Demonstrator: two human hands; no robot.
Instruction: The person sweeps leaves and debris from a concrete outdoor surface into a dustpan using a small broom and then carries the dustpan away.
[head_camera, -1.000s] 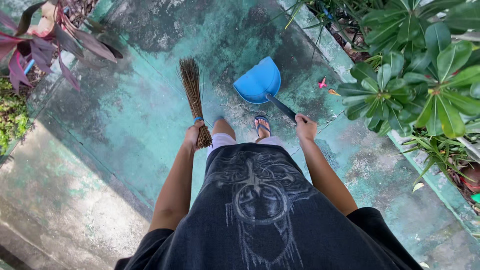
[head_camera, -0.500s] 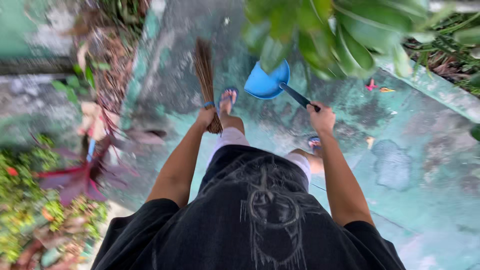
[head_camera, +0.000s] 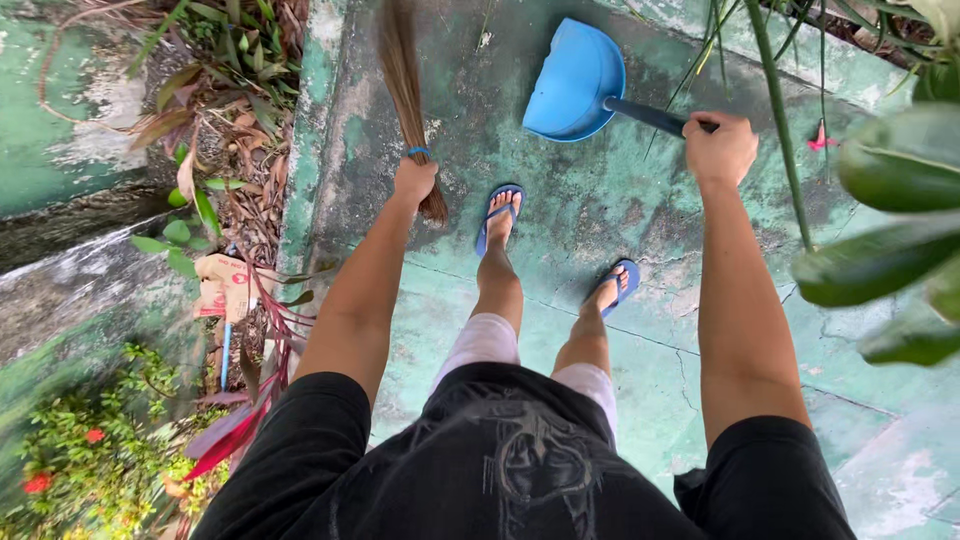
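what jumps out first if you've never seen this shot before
The bright blue dustpan stands out near the top centre against the worn green concrete path, held by its dark handle in the right hand. To its left, the left hand grips a bundle broom of brown sticks that points away up the path. Below them, two feet in blue flip-flops stand mid-stride, with leafy plants along the left edge.

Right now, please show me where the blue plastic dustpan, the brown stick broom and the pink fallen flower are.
blue plastic dustpan (head_camera: 572, 82), head view, on the scoop's back.
brown stick broom (head_camera: 403, 75), head view, on the bristle bundle.
pink fallen flower (head_camera: 822, 139), head view, on its petals.
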